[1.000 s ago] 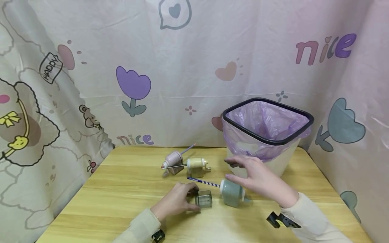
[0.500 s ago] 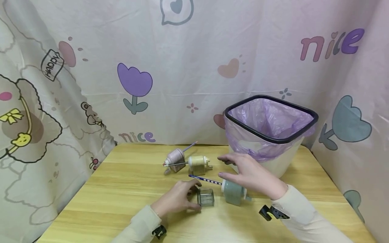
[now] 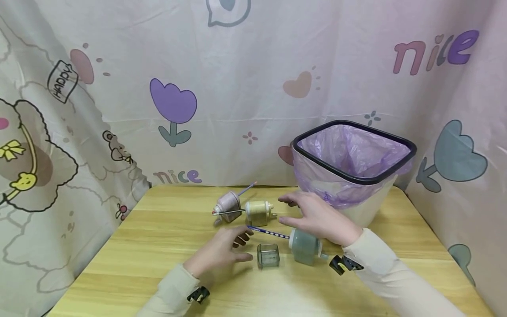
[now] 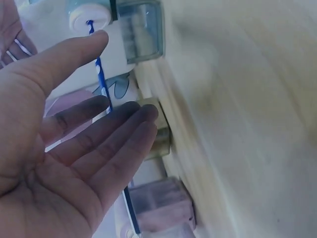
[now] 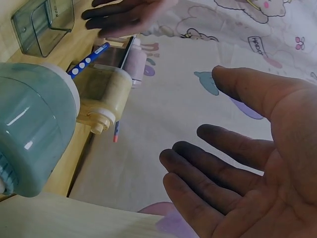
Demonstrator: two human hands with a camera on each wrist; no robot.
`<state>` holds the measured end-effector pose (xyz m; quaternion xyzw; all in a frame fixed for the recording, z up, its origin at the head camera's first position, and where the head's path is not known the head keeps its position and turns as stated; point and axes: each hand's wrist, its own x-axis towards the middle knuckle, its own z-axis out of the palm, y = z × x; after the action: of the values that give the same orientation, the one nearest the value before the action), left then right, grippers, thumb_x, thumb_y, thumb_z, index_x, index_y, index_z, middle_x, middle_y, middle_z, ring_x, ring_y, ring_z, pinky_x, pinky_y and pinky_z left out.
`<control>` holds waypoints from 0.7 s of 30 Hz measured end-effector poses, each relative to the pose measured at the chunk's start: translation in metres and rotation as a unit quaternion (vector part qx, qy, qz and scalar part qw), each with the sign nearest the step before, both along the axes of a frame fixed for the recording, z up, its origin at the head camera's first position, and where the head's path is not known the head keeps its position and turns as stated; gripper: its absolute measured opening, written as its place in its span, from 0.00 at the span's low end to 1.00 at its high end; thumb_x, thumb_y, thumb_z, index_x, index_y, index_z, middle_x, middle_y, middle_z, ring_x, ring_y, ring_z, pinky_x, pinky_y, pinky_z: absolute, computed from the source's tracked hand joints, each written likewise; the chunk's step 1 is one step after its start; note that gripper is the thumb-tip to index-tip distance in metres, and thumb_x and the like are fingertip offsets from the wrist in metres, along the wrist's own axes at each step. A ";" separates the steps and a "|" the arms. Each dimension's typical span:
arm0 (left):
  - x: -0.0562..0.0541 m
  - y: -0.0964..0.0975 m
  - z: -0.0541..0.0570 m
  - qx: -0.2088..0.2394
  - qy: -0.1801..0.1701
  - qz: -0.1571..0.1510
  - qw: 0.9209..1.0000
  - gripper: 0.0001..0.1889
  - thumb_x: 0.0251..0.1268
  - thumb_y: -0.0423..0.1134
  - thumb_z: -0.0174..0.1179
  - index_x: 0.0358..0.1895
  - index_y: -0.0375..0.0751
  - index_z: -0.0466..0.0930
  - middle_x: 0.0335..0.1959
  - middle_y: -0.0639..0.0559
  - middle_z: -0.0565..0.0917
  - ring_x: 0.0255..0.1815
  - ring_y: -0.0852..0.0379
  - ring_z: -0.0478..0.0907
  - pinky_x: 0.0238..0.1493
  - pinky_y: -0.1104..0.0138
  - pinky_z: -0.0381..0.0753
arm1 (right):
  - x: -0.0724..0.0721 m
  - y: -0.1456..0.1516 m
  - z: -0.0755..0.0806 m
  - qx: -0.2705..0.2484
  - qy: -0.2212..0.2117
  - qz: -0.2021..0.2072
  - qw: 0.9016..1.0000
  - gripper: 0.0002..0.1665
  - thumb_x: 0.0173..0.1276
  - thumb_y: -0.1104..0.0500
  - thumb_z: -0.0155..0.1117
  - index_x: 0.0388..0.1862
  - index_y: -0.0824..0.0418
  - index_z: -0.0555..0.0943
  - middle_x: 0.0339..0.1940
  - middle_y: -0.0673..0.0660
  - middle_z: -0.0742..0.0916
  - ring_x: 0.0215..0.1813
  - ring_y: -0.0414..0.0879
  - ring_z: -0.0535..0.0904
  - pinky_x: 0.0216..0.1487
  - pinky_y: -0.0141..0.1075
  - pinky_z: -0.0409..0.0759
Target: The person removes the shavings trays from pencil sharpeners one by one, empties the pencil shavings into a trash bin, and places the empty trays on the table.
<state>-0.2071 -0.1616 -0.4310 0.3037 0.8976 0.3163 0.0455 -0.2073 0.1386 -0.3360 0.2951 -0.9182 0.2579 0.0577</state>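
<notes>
My left hand (image 3: 222, 248) is held over the table with its fingers spread and nothing in them. Just to its right stands a clear grey shavings drawer (image 3: 269, 256), apart from any sharpener. The green crank pencil sharpener (image 3: 304, 247) is right of the drawer, with a blue white-dotted pencil (image 3: 271, 233) sticking out of its front. My right hand (image 3: 317, 218) hovers above and behind that sharpener, fingers loosely extended and holding nothing. Farther back sit a yellow sharpener (image 3: 257, 212) with a dark pencil (image 3: 233, 211) and a pink sharpener (image 3: 229, 206) with a purple pencil (image 3: 247, 189).
A bin (image 3: 368, 207) with a black rim and purple liner bag stands at the table's back right. Patterned curtain (image 3: 237, 149) encloses the back and sides of the wooden table (image 3: 142, 246).
My left hand has drawn back left, away from the clear drawer, which stays on the table. My right hand has shifted slightly left above the green sharpener.
</notes>
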 end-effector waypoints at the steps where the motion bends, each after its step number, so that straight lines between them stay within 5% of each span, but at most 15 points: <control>1: 0.000 -0.002 0.001 0.006 0.001 0.001 1.000 0.29 0.60 0.41 0.79 0.62 0.32 0.81 0.54 0.36 0.89 0.51 0.44 0.89 0.55 0.55 0.92 | -0.001 -0.001 0.000 0.000 -0.001 0.000 1.000 0.34 0.74 0.44 0.71 0.71 0.62 0.81 0.65 0.60 0.89 0.65 0.58 0.86 0.69 0.56 0.84; 21: -0.003 -0.033 0.006 0.051 -0.003 0.057 0.997 0.25 0.65 0.38 0.76 0.61 0.29 0.81 0.50 0.34 0.89 0.48 0.43 0.90 0.52 0.53 0.93 | -0.028 -0.023 -0.002 0.011 -0.020 0.007 1.000 0.36 0.72 0.42 0.72 0.70 0.63 0.81 0.67 0.60 0.88 0.64 0.58 0.87 0.68 0.53 0.85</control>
<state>-0.2097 -0.1946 -0.4250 0.2526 0.8960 0.3650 0.0144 -0.2351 0.1151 -0.3378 0.2972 -0.9198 0.2541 0.0342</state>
